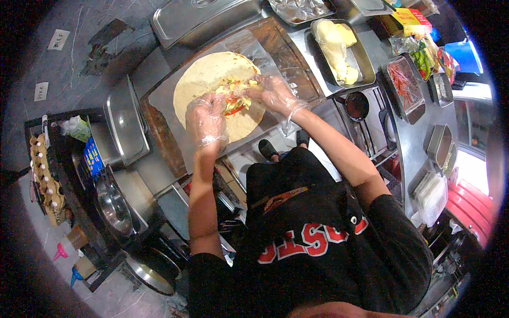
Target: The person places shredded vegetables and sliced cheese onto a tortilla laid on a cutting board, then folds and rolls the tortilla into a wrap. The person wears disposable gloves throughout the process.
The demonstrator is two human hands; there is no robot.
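Two gloved hands pinch into one pile of filling: left hand at seven o'clock of it, right hand at three o'clock, fingers curled narrow on egg and red strips, likely to bunch them together. Beneath lies a round flatbread, spread on a clear sheet over a wooden board. At two o'clock sits a steel tray of yellow pieces.
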